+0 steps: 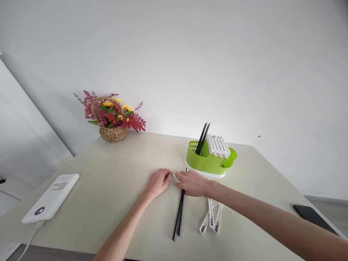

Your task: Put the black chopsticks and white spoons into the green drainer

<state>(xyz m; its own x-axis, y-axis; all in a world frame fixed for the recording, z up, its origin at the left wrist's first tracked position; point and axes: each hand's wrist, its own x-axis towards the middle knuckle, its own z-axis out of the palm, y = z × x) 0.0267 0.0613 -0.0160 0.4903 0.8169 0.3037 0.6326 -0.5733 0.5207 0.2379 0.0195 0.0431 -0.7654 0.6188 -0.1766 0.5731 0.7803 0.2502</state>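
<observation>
Black chopsticks [179, 214] lie lengthwise on the table. My right hand [191, 183] is closed over their far part, with one tip showing beyond the fingers. Just to the left, my left hand [160, 182] rests low over the table with curled fingers; nothing shows in it, and it is apart from the chopsticks. White spoons [211, 217], three handles visible, lie under my right forearm, which hides their bowls. Behind my right hand stands a green cutlery holder [202, 163] with a white slotted top; more black chopsticks [202, 139] lean upright in its left compartment.
A wicker basket [113, 133] of artificial flowers stands at the back left by the wall. Near the left edge lies a white power bank-like device [51, 197] with a cable. A dark phone [314, 217] lies at the right edge.
</observation>
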